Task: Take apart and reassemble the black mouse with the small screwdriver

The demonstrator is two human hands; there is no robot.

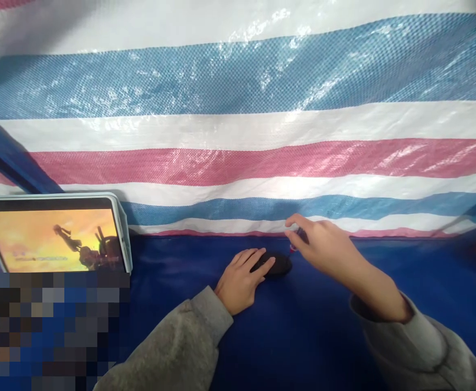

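Observation:
My left hand [240,277] rests on a black computer mouse [280,264], its fingers lying across the left part and holding it against the blue surface. To the right, my right hand [323,244] is curled, with thumb and forefinger around a slim screwdriver-like tool [302,234]. Its lower end is reddish and points down beside the right end of the mouse. Most of the tool is hidden behind my fingers, so its exact kind is unclear.
A tablet [54,236] in a light case stands at the left, showing an orange picture. Below it lies a pixelated patch. A blue-covered tabletop [294,336] spreads under my hands. Striped plastic sheeting [238,163] hangs behind, with a blue frame bar [18,152] at left.

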